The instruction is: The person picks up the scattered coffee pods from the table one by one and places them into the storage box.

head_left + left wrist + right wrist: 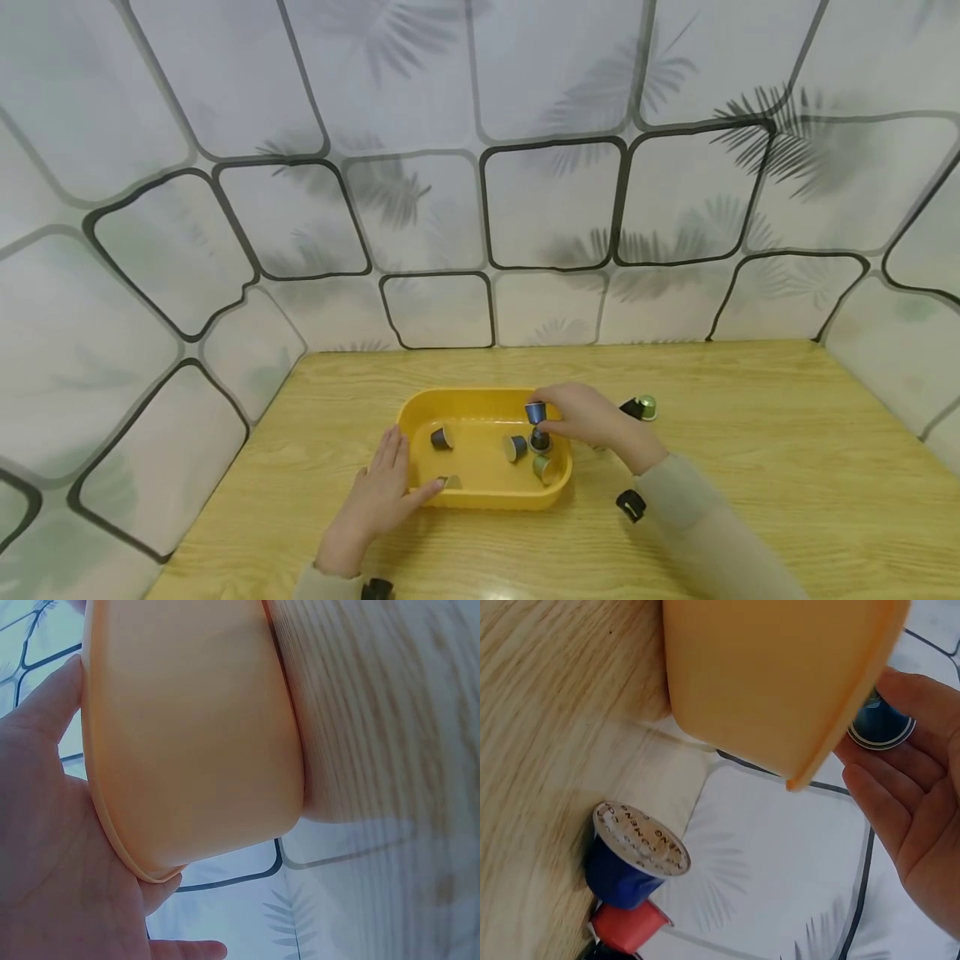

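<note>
A yellow plastic tray [480, 500] stands on the wooden table with several coffee capsules in it. My left hand [378, 492] rests on its left end, fingers straight along the rim and thumb across the near edge. At the tray's right end my right hand [581, 412] pinches a blue coffee capsule [536, 412] between thumb and fingers, above the tray. Under it lie a dark capsule [539, 442], a navy capsule [515, 448] and a green capsule [543, 469]. Another dark capsule [442, 438] lies on the left, and a pale-lidded capsule [452, 482] is partly hidden near my left thumb.
Right of the tray, a black capsule [632, 408] and a light green capsule [647, 407] lie on the table. The right wrist view shows a dark blue capsule [626, 870] and a red capsule [630, 926] outside the tray. A patterned wall covering [547, 308] rises behind the table.
</note>
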{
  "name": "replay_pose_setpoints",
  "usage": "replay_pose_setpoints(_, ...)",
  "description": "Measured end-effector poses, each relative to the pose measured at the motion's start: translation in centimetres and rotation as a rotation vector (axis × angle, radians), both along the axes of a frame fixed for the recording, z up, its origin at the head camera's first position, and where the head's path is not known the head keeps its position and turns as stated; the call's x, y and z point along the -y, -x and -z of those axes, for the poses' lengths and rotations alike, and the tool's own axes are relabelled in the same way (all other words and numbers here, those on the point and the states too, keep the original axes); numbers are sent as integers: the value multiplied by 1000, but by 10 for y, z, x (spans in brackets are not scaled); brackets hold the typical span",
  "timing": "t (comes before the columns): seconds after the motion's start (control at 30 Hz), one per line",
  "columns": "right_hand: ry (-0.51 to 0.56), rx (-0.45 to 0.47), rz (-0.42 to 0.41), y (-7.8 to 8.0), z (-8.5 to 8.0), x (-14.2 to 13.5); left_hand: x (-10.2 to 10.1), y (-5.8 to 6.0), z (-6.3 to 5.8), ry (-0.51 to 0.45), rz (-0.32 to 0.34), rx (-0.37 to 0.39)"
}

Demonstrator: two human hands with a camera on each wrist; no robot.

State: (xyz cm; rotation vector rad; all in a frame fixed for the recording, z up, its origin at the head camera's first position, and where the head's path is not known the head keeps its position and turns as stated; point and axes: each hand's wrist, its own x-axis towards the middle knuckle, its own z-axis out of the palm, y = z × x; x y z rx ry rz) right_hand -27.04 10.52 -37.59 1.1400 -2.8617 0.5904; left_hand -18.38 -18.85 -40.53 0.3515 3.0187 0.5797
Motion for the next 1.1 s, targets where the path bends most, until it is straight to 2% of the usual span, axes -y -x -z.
replay_pose_setpoints(0.43,-95,-73,-75,22,14,23,0,1,-3,-10,8,10)
replay_pose_setpoints(0.67,-122,-110,-104,26,25,29,-1,-1,-3,4,2,6)
replay_pose_setpoints(0.87,-175,-99,-110,30,34,35,0,0,0,6,-2,2)
replay_pose_setpoints(1.1,-207,-90,-116,29,36,38,1,1,3,8,-4,-11)
